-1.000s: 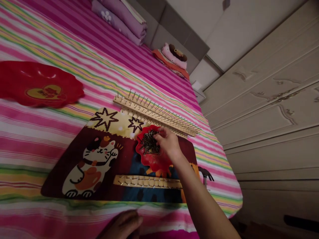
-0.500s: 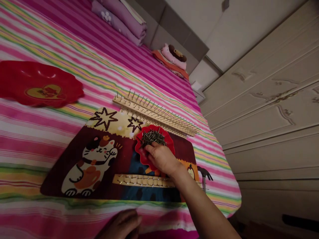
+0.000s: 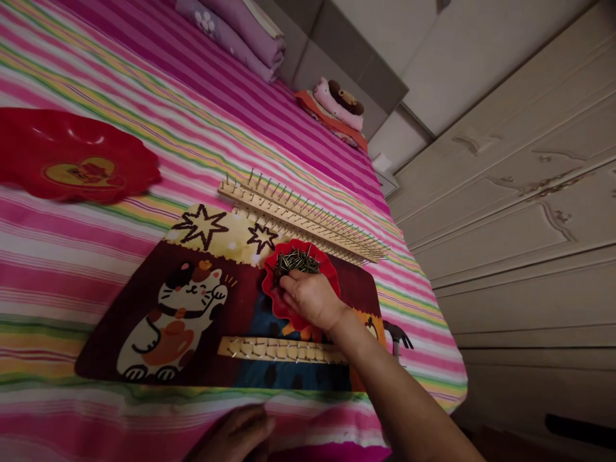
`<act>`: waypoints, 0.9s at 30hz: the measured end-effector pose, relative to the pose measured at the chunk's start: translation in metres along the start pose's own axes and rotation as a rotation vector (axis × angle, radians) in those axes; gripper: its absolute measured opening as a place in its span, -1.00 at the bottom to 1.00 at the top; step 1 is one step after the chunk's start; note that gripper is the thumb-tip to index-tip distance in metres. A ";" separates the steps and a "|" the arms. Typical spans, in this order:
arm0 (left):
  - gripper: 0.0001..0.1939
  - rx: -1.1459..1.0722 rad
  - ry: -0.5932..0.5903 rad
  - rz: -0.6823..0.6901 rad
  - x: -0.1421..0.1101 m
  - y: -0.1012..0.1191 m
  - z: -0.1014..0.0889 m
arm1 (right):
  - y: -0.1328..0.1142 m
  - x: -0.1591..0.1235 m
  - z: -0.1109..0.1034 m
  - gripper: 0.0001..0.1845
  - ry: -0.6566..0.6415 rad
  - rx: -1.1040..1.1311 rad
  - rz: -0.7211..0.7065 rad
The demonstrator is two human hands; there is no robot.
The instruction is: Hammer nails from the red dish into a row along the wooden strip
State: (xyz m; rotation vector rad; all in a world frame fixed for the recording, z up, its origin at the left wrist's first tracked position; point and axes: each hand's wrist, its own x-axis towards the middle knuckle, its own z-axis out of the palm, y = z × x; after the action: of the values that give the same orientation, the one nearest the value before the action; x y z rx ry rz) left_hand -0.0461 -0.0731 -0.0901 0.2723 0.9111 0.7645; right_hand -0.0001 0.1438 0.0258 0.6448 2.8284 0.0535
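My right hand (image 3: 315,299) reaches into a small red scalloped bowl (image 3: 332,273) heaped with loose nails (image 3: 294,260). Its fingers are pinched together at the near edge of the heap, and the tips are partly hidden among the nails. Low in the view, my left hand (image 3: 240,433) lies in shadow near the front edge, fingers curled together; whatever it may hold is hidden. Between the hands a wooden strip (image 3: 269,349) lies on the patterned mat (image 3: 103,333), with nails set along both its sides. My right forearm covers the strip's right end.
Behind the bowl lie wooden strips (image 3: 298,215) bristling with upright nails. A hammer (image 3: 397,335) rests at the mat's right edge. A large red plate (image 3: 77,157) is at the left on the striped cloth. Folded bedding (image 3: 240,38) and a wardrobe (image 3: 520,212) stand farther off.
The view has shifted slightly. My right hand stays in the bowl with its fingers still at the nails. My left hand has hardly moved.
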 end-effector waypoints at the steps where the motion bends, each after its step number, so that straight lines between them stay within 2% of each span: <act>1: -0.50 0.020 -0.008 0.005 0.000 0.001 0.000 | 0.003 -0.001 0.001 -0.80 0.038 0.016 0.030; 4: -0.52 0.071 -0.006 0.015 0.000 0.003 0.000 | 0.012 -0.003 0.001 -0.77 0.168 0.072 0.137; 8: -0.49 0.036 0.009 0.023 0.003 -0.002 -0.001 | 0.021 0.005 -0.005 -0.78 0.426 0.254 0.278; 10: -0.50 0.060 0.004 0.005 0.006 -0.005 -0.002 | 0.022 0.010 -0.007 -0.76 0.455 0.301 0.305; 13: -0.51 0.037 0.025 -0.016 0.008 -0.010 -0.004 | 0.017 0.010 -0.005 -0.71 0.431 0.350 0.293; 16: -0.51 -0.015 0.018 -0.034 0.008 -0.012 -0.007 | 0.005 -0.002 -0.003 -0.80 0.410 0.410 0.288; 19: -0.54 0.034 0.013 -0.045 0.009 -0.013 -0.009 | -0.008 -0.015 0.000 -0.89 0.212 0.459 0.317; 22: -0.54 0.056 0.021 -0.044 0.009 -0.015 -0.010 | -0.015 -0.019 0.006 -0.84 0.039 0.489 0.360; 27: -0.53 0.036 0.016 -0.054 0.008 -0.014 -0.007 | -0.013 -0.016 0.011 -0.84 0.029 0.515 0.357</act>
State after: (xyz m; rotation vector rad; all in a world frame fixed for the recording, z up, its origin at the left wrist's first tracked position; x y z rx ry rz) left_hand -0.0420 -0.0783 -0.1063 0.2725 0.9448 0.7023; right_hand 0.0117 0.1253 0.0177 1.2552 2.7194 -0.6234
